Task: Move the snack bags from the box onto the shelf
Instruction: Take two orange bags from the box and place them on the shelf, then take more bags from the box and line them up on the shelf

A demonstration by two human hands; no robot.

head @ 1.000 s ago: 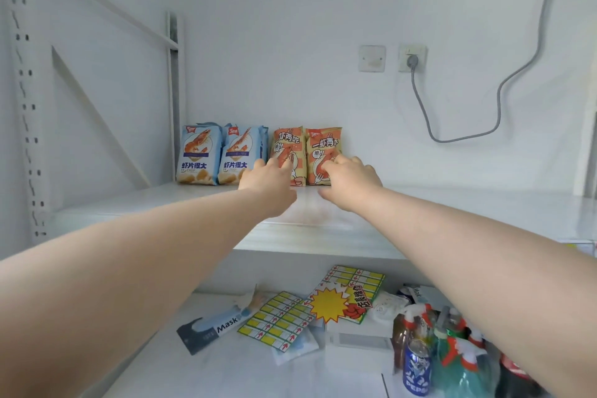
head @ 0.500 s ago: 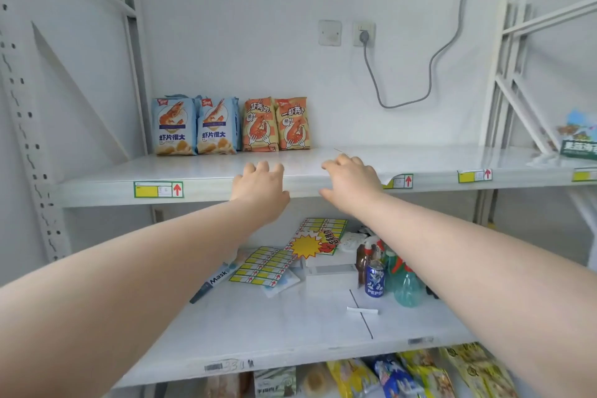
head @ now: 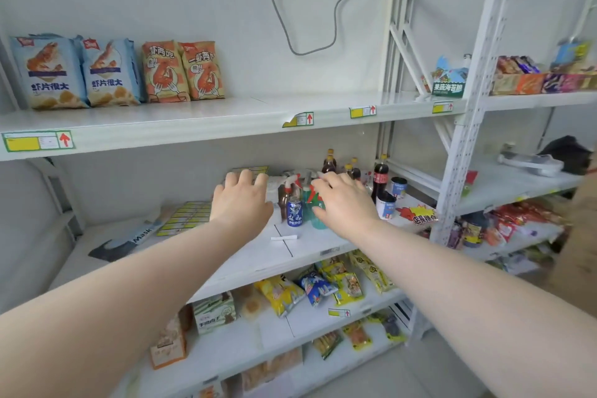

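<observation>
Left hand: bare, fingers spread, palm down, holding nothing; now in the air in front of the middle tier, having drawn back and down from the upper shelf.
Right hand: bare, fingers loosely splayed, empty; also withdrawn, level with its partner, in front of a blue Pepsi can and a green plastic spray bottle.
White metal upper shelf: carries four upright snack bags at its back left, against the wall. Two pale-blue prawn-chip bags stand side by side; two orange prawn-cracker bags stand just beside them, touching each other.
Change noted: a second ago both hands rested against the orange pair; they have since let go, and the bags stand unaided.
Judgement: this placement appears complete. The view has swung right and downward, so the next move is likely a return to the box for more bags.
Box: not in view.
</observation>
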